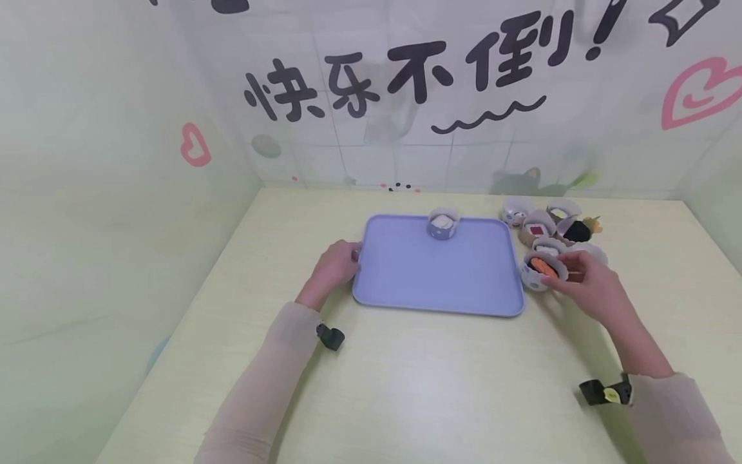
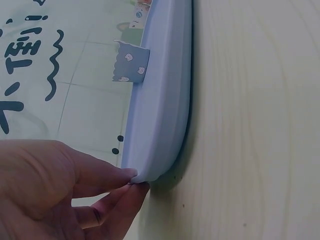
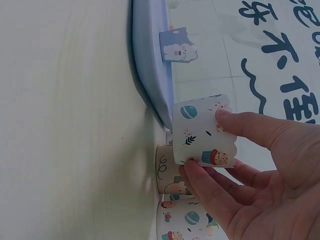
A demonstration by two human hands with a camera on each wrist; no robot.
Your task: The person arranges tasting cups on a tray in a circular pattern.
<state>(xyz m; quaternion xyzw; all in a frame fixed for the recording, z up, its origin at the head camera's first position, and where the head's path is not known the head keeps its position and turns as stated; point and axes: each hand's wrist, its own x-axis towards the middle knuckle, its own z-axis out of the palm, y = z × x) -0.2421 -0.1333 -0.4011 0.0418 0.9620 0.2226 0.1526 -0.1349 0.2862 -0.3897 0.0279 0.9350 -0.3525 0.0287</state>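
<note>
A lavender-blue tray [image 1: 435, 274] lies on the table, and my left hand [image 1: 336, 263] pinches its left rim between thumb and fingers. My right hand [image 1: 597, 287] holds a white paper cake cup [image 1: 533, 280] by its sides, just beside the tray's right edge. Something orange and something dark show inside this cup. The right wrist view shows its cupcake and ball print, with the cup [image 3: 202, 132] raised off the table. On the tray's far edge stands a blue paper cup [image 1: 442, 228] with white filling.
Several more paper cups [image 1: 536, 232] with different fillings cluster to the right of the tray, close to the right hand. A printed white wall covering [image 1: 394, 161] rises behind the table. Pale wooden tabletop [image 1: 406, 386] stretches in front of the tray.
</note>
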